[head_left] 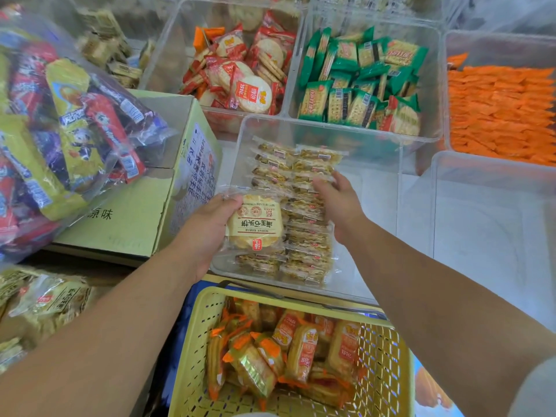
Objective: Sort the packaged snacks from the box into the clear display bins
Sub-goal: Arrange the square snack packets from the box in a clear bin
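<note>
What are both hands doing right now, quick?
Left hand: holds a clear-wrapped cracker packet.
Right hand: rests on the packet rows in the clear bin; whether it grips one cannot be told.
</note>
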A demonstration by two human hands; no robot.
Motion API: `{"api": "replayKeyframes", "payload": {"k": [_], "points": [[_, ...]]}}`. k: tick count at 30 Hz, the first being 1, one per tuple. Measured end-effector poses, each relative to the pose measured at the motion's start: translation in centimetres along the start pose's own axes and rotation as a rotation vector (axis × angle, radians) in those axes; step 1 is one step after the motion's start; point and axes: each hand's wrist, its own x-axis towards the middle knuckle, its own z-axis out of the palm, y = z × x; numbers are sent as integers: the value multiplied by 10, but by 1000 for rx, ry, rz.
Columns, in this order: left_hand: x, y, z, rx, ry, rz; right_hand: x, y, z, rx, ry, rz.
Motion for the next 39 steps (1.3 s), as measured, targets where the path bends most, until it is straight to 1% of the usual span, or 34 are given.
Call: {"api": "replayKeyframes", "payload": {"k": [2, 3, 7, 11, 15, 17, 19, 21, 22, 23, 26, 27, 28, 30, 32, 34, 35, 36, 38, 39], "points": [[2, -1, -1, 3, 11, 10, 1, -7, -3, -8, 90, -35], [3, -1, -1, -3, 16, 14, 3, -11, -5, -28, 98, -59], [3, -4, 2, 54, 30, 54, 9, -17, -11, -171, -10, -144], [3, -6, 5, 24, 50, 59, 10, -21, -9, -284, -59, -144], [-2, -4, 5, 44, -1, 76, 14, -33, -18, -445, -111, -133], [-7, -3, 1, 75, -20, 83, 12, -39, -20, -527, -73, -136], [-12, 0, -1, 91, -8, 126, 2, -43, -19, -607, 41, -180], [-20, 5, 0, 73, 84, 175, -24, -47, -18, -691, 137, -341], [-26, 8, 1, 38, 131, 180, -42, -48, -18, -712, 123, -459], [-32, 12, 3, 5, 170, 174, -62, -49, -18, -708, 53, -571], [-48, 21, 13, -58, 213, 119, -125, -48, -18, -715, -290, -853], [-53, 23, 19, -82, 207, 94, -141, -46, -18, -781, -355, -967], [-58, 26, 25, -118, 188, 73, -153, -44, -19, -882, -382, -1083], [-67, 30, 42, -221, 80, 28, -167, -44, -23, -1080, -352, -1254], [-75, 32, 56, -226, -30, -3, -172, -48, -32, -1141, -279, -1339], [-79, 31, 65, -132, -102, 1, -172, -52, -46, -1119, -230, -1382], [-81, 29, 65, -39, -126, 21, -172, -54, -54, -1100, -220, -1352], [-82, 27, 63, 116, -132, 67, -171, -56, -63, -1076, -217, -1279], [-79, 14, 54, 543, -112, 265, -169, -63, -80, -1057, -239, -1063], [-79, 6, 48, 749, -108, 354, -167, -66, -88, -1105, -272, -945]]}}
